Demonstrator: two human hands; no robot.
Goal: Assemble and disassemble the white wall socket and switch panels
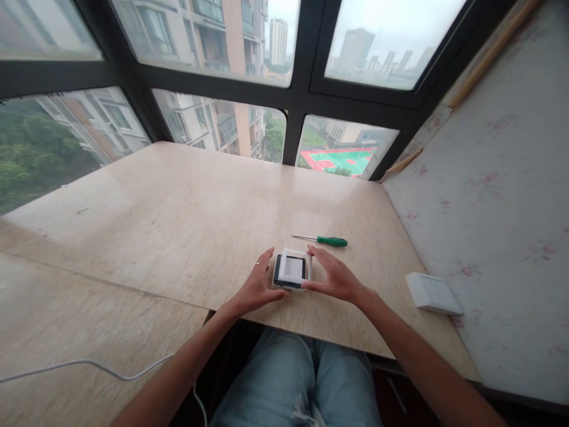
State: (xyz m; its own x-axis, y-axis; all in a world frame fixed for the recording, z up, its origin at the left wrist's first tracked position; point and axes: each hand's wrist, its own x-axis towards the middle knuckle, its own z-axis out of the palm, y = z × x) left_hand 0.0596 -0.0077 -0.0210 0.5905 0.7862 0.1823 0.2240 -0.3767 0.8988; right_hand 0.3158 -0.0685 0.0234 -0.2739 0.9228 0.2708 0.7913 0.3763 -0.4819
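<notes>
A white square frame (283, 265), like a switch cover plate, lies tilted and a little off-centre over a dark-edged square wall-switch-like unit (276, 277) on the tabletop. My right hand (334, 276) grips the frame at its right side, thumb low and fingers at the upper corner. On the other side, my left hand (256, 287) is spread beside the unit, fingers apart. Its thumb reaches near the lower left edge; whether it touches I cannot tell. Just beyond the unit lies a screwdriver (331, 241) with a green handle, its shaft pointing left.
The marble-patterned tabletop (178, 213) runs up to the dark-framed windows (222, 89). At the right, a white box-like device (433, 293) sits against the flowered wall (502, 225). A white cable (89, 363) crosses the lower left surface. My legs are under the front edge.
</notes>
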